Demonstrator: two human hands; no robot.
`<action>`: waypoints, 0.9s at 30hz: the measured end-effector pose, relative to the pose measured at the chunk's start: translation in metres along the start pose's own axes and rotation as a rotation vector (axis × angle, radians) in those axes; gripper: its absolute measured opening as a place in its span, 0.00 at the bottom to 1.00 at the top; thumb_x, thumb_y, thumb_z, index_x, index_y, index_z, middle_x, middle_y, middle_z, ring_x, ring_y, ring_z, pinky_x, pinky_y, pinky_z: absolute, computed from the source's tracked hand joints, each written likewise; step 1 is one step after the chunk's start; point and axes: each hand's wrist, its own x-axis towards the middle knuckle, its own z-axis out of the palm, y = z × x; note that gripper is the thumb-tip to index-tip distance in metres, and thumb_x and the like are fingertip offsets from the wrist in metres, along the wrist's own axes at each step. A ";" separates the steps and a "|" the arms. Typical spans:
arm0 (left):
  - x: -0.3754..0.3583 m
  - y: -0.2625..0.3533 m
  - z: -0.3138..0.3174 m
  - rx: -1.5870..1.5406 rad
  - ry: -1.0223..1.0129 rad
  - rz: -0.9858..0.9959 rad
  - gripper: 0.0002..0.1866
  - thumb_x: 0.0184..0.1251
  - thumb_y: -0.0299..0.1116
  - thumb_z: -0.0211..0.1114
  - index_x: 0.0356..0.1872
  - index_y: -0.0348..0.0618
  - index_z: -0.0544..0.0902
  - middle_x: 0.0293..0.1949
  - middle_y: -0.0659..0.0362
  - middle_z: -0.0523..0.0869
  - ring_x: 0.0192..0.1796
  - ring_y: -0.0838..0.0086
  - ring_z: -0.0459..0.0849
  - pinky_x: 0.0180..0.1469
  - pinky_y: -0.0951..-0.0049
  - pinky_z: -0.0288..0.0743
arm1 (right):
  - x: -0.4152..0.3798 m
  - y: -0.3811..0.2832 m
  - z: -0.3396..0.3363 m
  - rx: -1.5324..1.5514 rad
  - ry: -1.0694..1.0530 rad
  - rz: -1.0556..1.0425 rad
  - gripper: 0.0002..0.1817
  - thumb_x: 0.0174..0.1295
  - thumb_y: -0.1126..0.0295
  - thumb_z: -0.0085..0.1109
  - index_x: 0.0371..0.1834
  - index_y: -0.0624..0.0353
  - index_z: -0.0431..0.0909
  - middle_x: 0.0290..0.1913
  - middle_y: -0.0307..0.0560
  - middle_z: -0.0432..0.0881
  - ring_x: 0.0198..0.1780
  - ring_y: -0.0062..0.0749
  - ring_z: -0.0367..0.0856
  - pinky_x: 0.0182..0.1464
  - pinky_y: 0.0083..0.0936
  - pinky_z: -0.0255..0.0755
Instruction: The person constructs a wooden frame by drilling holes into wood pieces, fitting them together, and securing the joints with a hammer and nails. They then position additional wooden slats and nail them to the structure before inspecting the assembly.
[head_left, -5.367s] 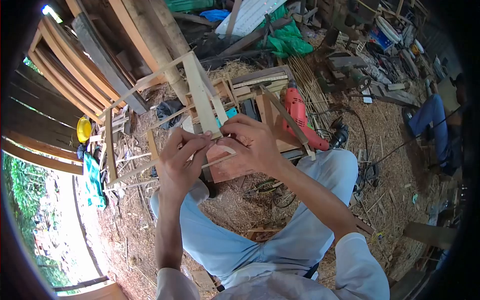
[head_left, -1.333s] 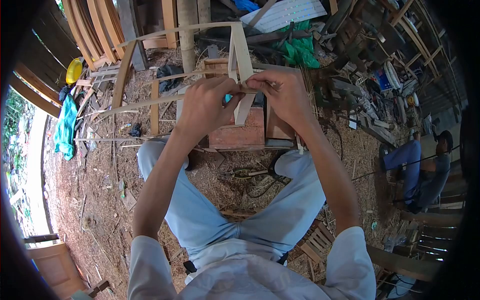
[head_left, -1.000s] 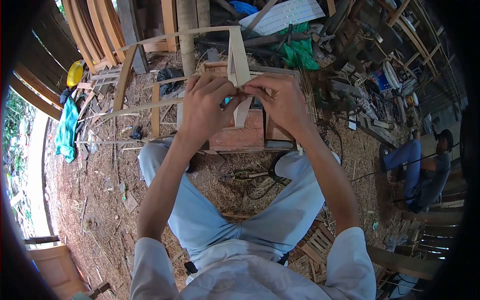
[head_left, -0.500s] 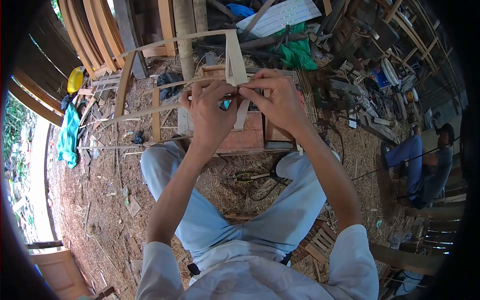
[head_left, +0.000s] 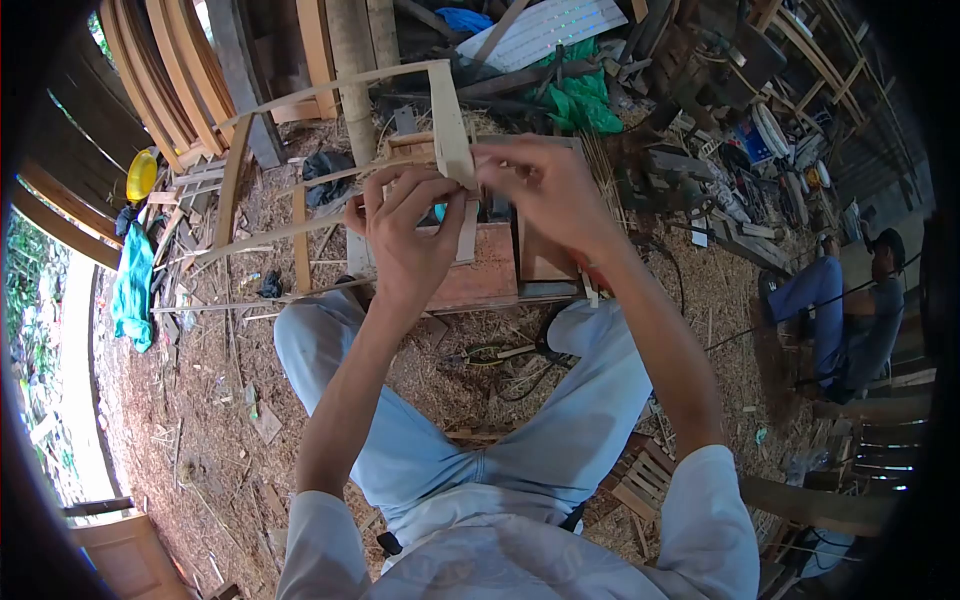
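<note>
A light wooden frame of long thin slats, with a pale wide end piece [head_left: 449, 115], lies across in front of me. My left hand [head_left: 408, 235] is closed at the near corner of this frame, fingers bent and thumb pinching near the lower end of the pale piece. My right hand [head_left: 550, 195] is just right of that corner, its fingers smeared by motion, so what it holds, if anything, I cannot tell. Beneath both hands stands a low workbench with a reddish board [head_left: 470, 268] on top.
Wood shavings and offcuts cover the floor around my legs. Curved wooden parts [head_left: 165, 75] lean at the upper left, near a yellow helmet-like object [head_left: 142, 176] and a teal cloth [head_left: 133, 290]. A green plastic sheet [head_left: 585, 95] lies beyond the bench. A person [head_left: 868, 315] sits at the right.
My right hand has come away from the left fingertips, rightward, and is blurred. My left hand keeps its hold at the frame's corner. The whole view has shifted slightly.
</note>
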 end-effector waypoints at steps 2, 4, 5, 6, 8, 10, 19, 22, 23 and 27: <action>0.000 -0.001 -0.001 -0.006 -0.014 -0.006 0.06 0.51 0.30 0.73 0.31 0.48 0.86 0.37 0.69 0.86 0.51 0.71 0.76 0.58 0.58 0.51 | -0.001 0.020 -0.008 0.145 0.015 0.160 0.12 0.58 0.66 0.65 0.43 0.58 0.86 0.39 0.50 0.84 0.38 0.43 0.81 0.43 0.36 0.75; 0.001 0.000 -0.003 -0.010 -0.028 -0.008 0.05 0.52 0.30 0.73 0.31 0.48 0.86 0.37 0.69 0.86 0.52 0.71 0.76 0.58 0.58 0.51 | -0.014 0.066 -0.006 -0.121 -0.009 0.352 0.16 0.59 0.65 0.63 0.50 0.56 0.83 0.36 0.51 0.84 0.35 0.43 0.82 0.41 0.35 0.76; 0.001 0.002 -0.003 0.000 -0.049 -0.026 0.05 0.53 0.31 0.72 0.31 0.48 0.86 0.37 0.70 0.86 0.52 0.71 0.76 0.58 0.58 0.50 | -0.024 0.085 -0.001 -0.122 -0.006 0.347 0.16 0.59 0.65 0.63 0.50 0.56 0.83 0.36 0.51 0.84 0.35 0.43 0.82 0.41 0.35 0.76; 0.003 0.004 -0.004 0.009 -0.067 -0.042 0.04 0.54 0.32 0.72 0.31 0.49 0.86 0.37 0.70 0.86 0.52 0.72 0.75 0.59 0.58 0.50 | -0.035 0.104 0.006 -0.351 -0.013 0.336 0.18 0.59 0.65 0.62 0.54 0.55 0.81 0.39 0.52 0.83 0.38 0.43 0.82 0.41 0.36 0.76; 0.003 0.002 -0.003 -0.007 -0.056 -0.041 0.04 0.55 0.32 0.72 0.31 0.49 0.86 0.37 0.70 0.86 0.52 0.72 0.75 0.59 0.57 0.50 | -0.055 0.137 0.018 -0.579 -0.018 0.317 0.21 0.60 0.65 0.60 0.57 0.54 0.79 0.41 0.53 0.82 0.41 0.43 0.83 0.41 0.37 0.76; 0.000 0.000 -0.003 -0.020 -0.048 -0.042 0.04 0.55 0.33 0.72 0.31 0.50 0.87 0.37 0.70 0.86 0.53 0.71 0.75 0.59 0.57 0.49 | -0.070 0.162 0.028 -1.176 0.068 0.224 0.25 0.60 0.67 0.57 0.62 0.58 0.72 0.49 0.57 0.78 0.47 0.48 0.81 0.41 0.43 0.77; 0.002 0.003 -0.003 0.013 -0.060 -0.081 0.03 0.54 0.34 0.73 0.30 0.52 0.87 0.36 0.71 0.86 0.51 0.70 0.74 0.58 0.55 0.50 | -0.027 0.146 0.015 -0.800 -0.093 0.575 0.17 0.68 0.64 0.51 0.54 0.64 0.71 0.46 0.59 0.78 0.45 0.48 0.83 0.38 0.41 0.78; 0.001 0.002 -0.001 -0.022 -0.040 -0.085 0.03 0.54 0.33 0.73 0.29 0.51 0.87 0.36 0.71 0.86 0.50 0.70 0.74 0.57 0.54 0.50 | -0.021 0.091 -0.019 -0.336 0.133 0.394 0.16 0.72 0.61 0.48 0.52 0.62 0.70 0.32 0.49 0.79 0.31 0.35 0.83 0.29 0.32 0.76; 0.001 0.003 0.000 -0.029 -0.041 -0.090 0.03 0.54 0.33 0.73 0.29 0.51 0.87 0.36 0.72 0.86 0.50 0.70 0.74 0.57 0.54 0.50 | -0.021 0.067 -0.030 -0.056 0.097 0.418 0.15 0.72 0.60 0.49 0.52 0.61 0.70 0.27 0.45 0.76 0.26 0.29 0.79 0.26 0.27 0.73; 0.000 0.004 0.004 -0.020 -0.034 -0.105 0.04 0.53 0.33 0.73 0.29 0.51 0.87 0.36 0.72 0.86 0.50 0.70 0.74 0.57 0.55 0.51 | -0.026 -0.044 -0.065 0.396 -0.034 0.432 0.12 0.73 0.62 0.49 0.50 0.59 0.70 0.22 0.36 0.69 0.19 0.15 0.67 0.20 0.18 0.65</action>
